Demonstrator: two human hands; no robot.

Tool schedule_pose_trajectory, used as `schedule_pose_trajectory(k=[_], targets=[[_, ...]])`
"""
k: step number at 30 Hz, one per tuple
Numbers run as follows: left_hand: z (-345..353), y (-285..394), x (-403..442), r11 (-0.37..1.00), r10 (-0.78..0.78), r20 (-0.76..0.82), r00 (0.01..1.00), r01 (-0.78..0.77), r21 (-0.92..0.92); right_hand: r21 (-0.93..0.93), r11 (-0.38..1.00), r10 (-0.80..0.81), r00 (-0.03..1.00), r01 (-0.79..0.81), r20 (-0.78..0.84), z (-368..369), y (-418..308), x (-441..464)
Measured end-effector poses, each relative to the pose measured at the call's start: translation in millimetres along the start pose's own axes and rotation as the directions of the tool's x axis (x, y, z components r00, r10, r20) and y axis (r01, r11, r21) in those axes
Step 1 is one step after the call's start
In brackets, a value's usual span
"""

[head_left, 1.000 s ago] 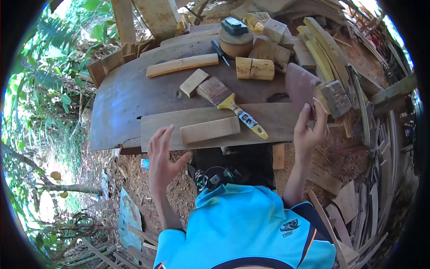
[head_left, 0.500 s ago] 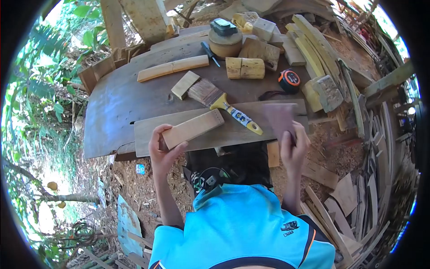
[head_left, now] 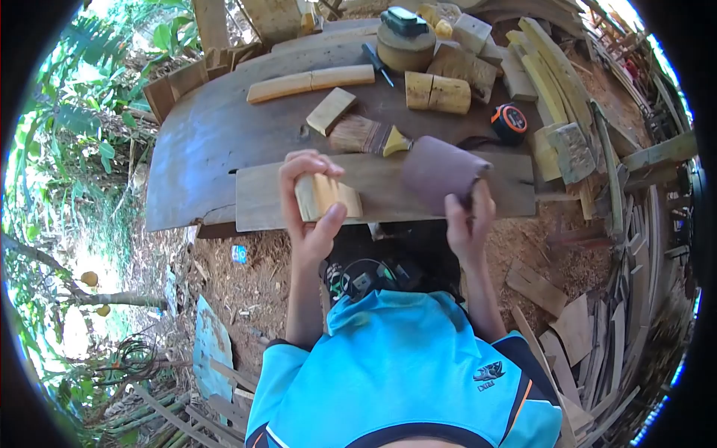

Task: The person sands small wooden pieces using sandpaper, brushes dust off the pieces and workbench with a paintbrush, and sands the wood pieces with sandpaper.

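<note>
While the wooden block (head_left: pixel 326 193) is boxy, the matte purplish sheet (head_left: pixel 439 175) kinda curves, both by the near edge of the worktop (head_left: pixel 198 168). Left hand (head_left: pixel 290 200) half-curls round the block; right hand (head_left: pixel 470 235), nearly closed, pinches the sheet.

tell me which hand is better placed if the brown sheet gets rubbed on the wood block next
Probably the right hand: it already holds the brown sheet, while the left hand is occupied gripping the wood block.
</note>
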State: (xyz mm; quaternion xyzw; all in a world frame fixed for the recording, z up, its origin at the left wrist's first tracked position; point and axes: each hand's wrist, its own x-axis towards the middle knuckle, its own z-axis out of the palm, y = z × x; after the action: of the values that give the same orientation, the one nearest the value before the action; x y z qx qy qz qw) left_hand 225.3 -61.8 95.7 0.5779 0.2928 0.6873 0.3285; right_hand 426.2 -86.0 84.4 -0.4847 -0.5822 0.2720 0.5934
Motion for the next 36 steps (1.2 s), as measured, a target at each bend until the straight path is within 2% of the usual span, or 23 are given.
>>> schedule_pose_trajectory(k=[2, 5, 6, 9, 10, 13, 17, 20, 23, 24, 30, 33, 35, 36], targets=[[12.1, -3.3, 1.9, 1.0, 0.027, 0.069, 0.997, -0.026, -0.013, 0.105, 0.99, -0.116, 0.966, 0.093, 0.23, 8.7, -2.5, 0.2], [28.7, -2.5, 1.0, 0.993, -0.024, 0.1, 0.995, 0.034, -0.11, 0.217, 0.969, -0.211, 0.839, 0.114, 0.501, 24.6, -6.8, 0.8], [32.0, 3.2, 0.6, 0.996, -0.091, 0.086, 0.992, 0.093, -0.015, 0.246, 0.963, -0.237, 0.789, 0.113, 0.567, 28.7, -10.4, 1.6], [33.6, 4.8, -1.9, 0.992, -0.1, -0.018, 0.995, 0.098, -0.074, 0.31, 0.951, -0.211, 0.766, 0.016, 0.607, 31.8, -14.5, -0.8], [35.7, 9.1, -0.2, 0.978, -0.134, -0.038, 0.99, 0.126, -0.164, 0.341, 0.938, -0.188, 0.736, -0.063, 0.651, 29.2, -17.1, 1.0], [23.0, -1.2, -0.1, 0.989, -0.117, -0.059, 0.991, 0.112, -0.093, 0.405, 0.905, -0.18, 0.743, -0.133, 0.645, 31.6, -11.8, -0.6], [26.8, -1.8, -2.1, 0.994, -0.088, -0.029, 0.996, 0.086, -0.068, 0.351, 0.93, -0.155, 0.746, -0.112, 0.648, 29.7, -10.3, 1.8], [26.2, -0.6, -0.7, 0.995, -0.09, -0.003, 0.996, 0.09, -0.042, 0.361, 0.917, -0.113, 0.759, -0.168, 0.641, 28.0, -11.3, 3.2], [29.9, 0.9, 0.5, 0.994, -0.1, -0.011, 0.995, 0.1, -0.034, 0.324, 0.942, -0.147, 0.771, -0.081, 0.619, 27.3, -9.9, 4.5], [31.2, 1.7, 0.0, 0.994, -0.105, -0.018, 0.994, 0.104, -0.033, 0.329, 0.937, -0.122, 0.778, -0.114, 0.616, 27.1, -11.0, 4.8], [36.4, 3.4, -4.0, 0.976, -0.196, -0.118, 0.973, 0.182, -0.124, 0.367, 0.886, 0.041, 0.837, -0.283, 0.546, 41.2, -5.4, 1.8], [40.3, 2.3, -5.3, 0.948, -0.201, -0.089, 0.976, 0.171, -0.269, 0.4, 0.85, 0.109, 0.858, -0.342, 0.501, 52.3, -6.9, 5.7], [46.1, 5.1, -4.5, 0.937, -0.216, -0.105, 0.971, 0.176, -0.301, 0.421, 0.821, 0.153, 0.858, -0.387, 0.491, 59.0, -12.8, 6.9], [48.1, 6.7, -5.0, 0.93, -0.235, -0.111, 0.966, 0.191, -0.313, 0.448, 0.824, 0.112, 0.876, -0.346, 0.47, 64.8, -7.8, 7.3]])
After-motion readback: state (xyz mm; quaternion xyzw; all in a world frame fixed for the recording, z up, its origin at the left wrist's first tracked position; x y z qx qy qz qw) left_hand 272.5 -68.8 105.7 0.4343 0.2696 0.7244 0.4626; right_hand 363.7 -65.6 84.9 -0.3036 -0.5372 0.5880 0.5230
